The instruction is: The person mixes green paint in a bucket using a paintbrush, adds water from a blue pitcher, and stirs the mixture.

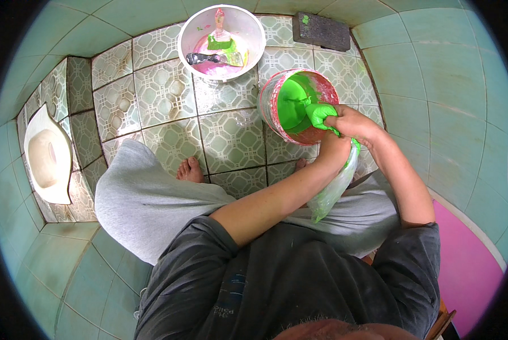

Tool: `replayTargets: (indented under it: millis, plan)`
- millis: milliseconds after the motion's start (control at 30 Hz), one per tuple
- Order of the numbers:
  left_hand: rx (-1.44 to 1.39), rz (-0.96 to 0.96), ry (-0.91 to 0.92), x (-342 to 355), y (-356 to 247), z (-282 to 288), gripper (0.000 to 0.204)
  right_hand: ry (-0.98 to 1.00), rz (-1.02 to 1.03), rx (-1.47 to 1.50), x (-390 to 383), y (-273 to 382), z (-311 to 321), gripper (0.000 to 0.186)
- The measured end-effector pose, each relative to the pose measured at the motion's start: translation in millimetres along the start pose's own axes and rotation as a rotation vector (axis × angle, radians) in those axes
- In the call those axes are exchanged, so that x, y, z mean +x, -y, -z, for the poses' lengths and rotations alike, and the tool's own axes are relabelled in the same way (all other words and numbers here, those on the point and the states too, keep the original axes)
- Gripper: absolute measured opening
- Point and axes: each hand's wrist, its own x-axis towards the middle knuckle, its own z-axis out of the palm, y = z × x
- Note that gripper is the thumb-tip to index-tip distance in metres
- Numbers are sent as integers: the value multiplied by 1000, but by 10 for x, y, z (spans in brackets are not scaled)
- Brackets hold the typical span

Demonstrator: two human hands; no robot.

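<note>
Both my hands are closed on a plastic bag [334, 187] smeared with green paint, over the near right rim of a red-and-white bucket [270, 107]. My right hand [356, 123] grips the bag's bulging green end, which hangs inside the rim. Just below it, my left hand [335, 148] is wrapped round the bag's narrow middle; its fingers are partly hidden. The clear, limp end of the bag trails toward my lap. Bright green paint [291, 105] lies in the bucket, and a thin green strand joins it to the bag.
A white basin [255, 25] beyond the bucket holds a paintbrush [219, 22] and a black-handled scraper [204, 58]. A dark block [322, 32] lies by the back wall. At far left is a squat toilet [47, 153]. A pink panel [463, 260] stands at lower right.
</note>
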Motion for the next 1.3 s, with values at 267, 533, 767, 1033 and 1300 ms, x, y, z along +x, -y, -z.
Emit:
replayTargets:
  millis: [267,533,767,1033,1300]
  plan:
    - [78,48,7,-3,-32,4,28,-28,7,-61,74,-127,54,41]
    - [26,52,39,24,-18,9,31,-93,-5,-110,154,-216,71,37]
    - [53,37,28,-18,-89,-7,31,-164,32,-155,232,-336,100,34]
    - [47,-6,49,30,-27,2,31,-179,12,-221,269,-351,126,36]
    - [60,-52,-45,-33,-147,-14,28,-179,4,-37,160,-165,45,42]
